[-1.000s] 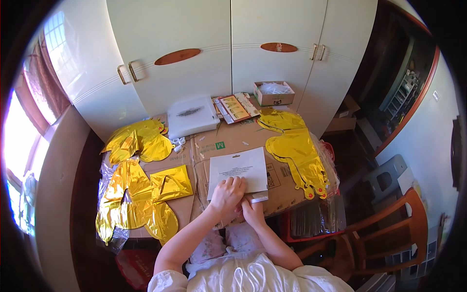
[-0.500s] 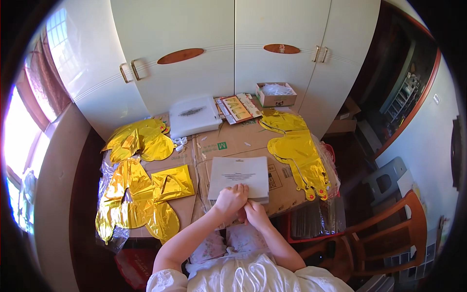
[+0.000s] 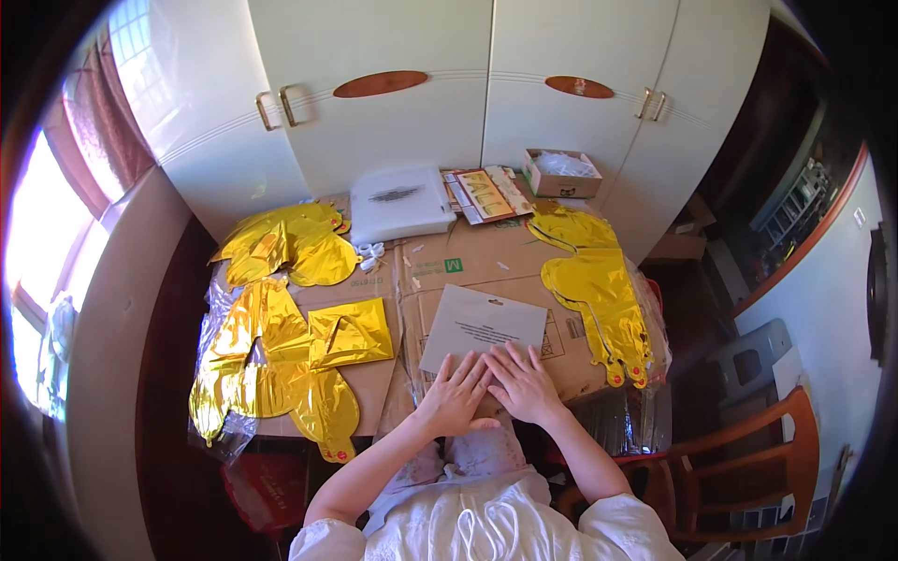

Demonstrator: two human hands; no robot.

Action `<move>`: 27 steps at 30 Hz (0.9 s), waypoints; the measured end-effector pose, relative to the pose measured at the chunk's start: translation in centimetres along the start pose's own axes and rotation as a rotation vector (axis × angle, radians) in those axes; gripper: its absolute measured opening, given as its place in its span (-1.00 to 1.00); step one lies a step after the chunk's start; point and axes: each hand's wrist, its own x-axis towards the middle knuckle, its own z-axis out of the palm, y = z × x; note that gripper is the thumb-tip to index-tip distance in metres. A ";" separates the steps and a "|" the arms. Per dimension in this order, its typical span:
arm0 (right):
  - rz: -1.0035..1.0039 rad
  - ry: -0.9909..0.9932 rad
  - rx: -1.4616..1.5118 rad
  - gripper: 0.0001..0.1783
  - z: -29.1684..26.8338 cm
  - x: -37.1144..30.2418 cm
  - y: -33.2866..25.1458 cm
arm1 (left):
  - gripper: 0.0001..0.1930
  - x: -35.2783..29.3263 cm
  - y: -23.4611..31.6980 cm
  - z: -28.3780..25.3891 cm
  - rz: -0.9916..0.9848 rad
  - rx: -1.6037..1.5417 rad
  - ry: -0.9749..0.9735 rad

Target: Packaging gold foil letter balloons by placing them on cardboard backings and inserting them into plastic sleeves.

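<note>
A flat white packet (image 3: 482, 320) with a hang hole and lines of print lies tilted on the cardboard near the table's front edge. My left hand (image 3: 454, 400) rests on its near left edge, fingers straight and spread. Beside it my right hand (image 3: 526, 383) lies flat on the near right part, fingers stretched out, its fingertips close to the left hand's. Neither hand grips anything. The near edge of the packet is hidden under my hands.
Gold foil balloons lie at the left (image 3: 267, 351) and right (image 3: 599, 290), with a folded gold foil piece (image 3: 351, 332) between. Behind are a stack of clear-wrapped white sheets (image 3: 398, 206), printed cards (image 3: 486, 194) and an open box (image 3: 561, 175). A wooden chair (image 3: 739, 458) stands right.
My hands were closed together at the packet's near edge; now they lie spread flat on it. The packet has turned slightly clockwise. The whole view has shifted a little.
</note>
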 end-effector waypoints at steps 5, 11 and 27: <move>0.007 -0.045 -0.018 -0.30 0.5 -0.2 0.0 | -0.18 -0.5 -1.3 -1.3 -0.022 -0.207 0.127; -0.138 0.108 0.153 -0.42 -3.4 3.2 -3.0 | -0.60 -8.4 -9.8 -7.7 -0.768 -0.174 0.536; -0.422 -0.197 0.313 -0.39 8.4 25.2 -9.1 | -0.35 -13.1 -2.6 -3.9 -1.002 -2.318 1.000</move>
